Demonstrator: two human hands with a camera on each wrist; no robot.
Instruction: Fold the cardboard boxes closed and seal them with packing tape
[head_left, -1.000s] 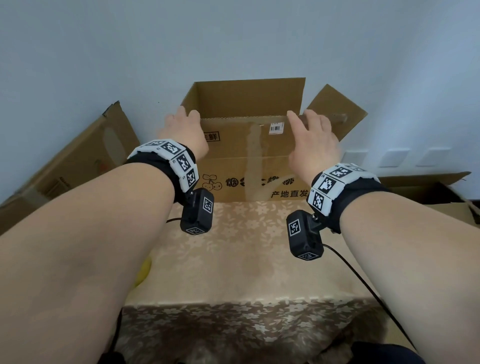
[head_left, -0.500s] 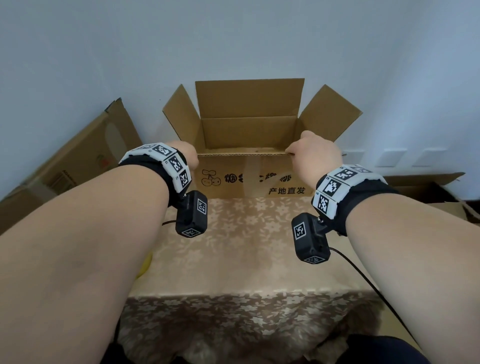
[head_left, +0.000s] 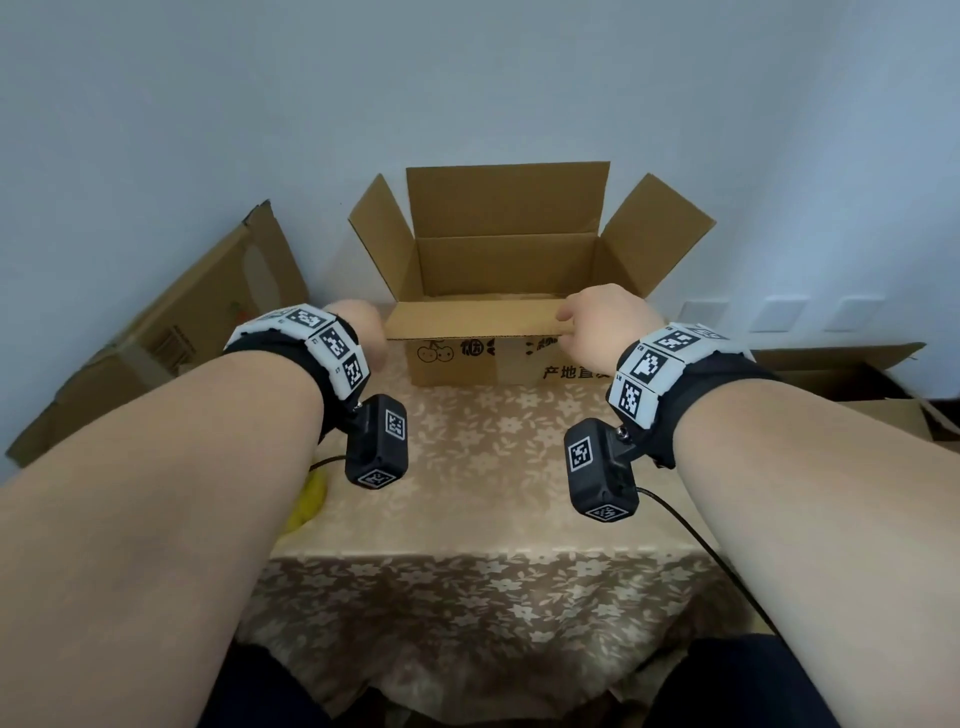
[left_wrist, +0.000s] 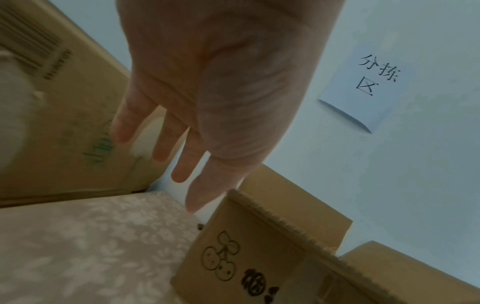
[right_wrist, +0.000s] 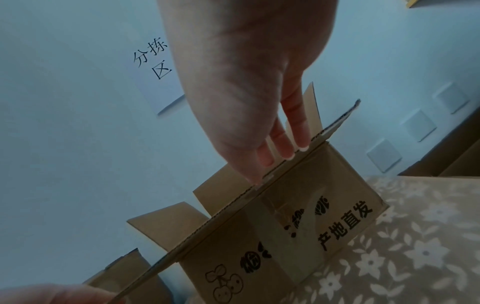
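head view: box (head_left: 498, 358) on bench (head_left: 467, 493), far edge, flaps up
right hand (head_left: 605, 327): fingers (right_wrist: 285, 148) straight on near flap, to press it
left hand (head_left: 358, 325): fingers (left_wrist: 182, 164) loosely spread, empty, beside box corner

You see a floral tablecloth (head_left: 467, 499). Left of it, at its edge, lies a yellow object (head_left: 307, 503). Above it, on the wall (head_left: 467, 78), hangs a paper sign (left_wrist: 369, 82); to its right sit three wall plates (head_left: 779, 314).
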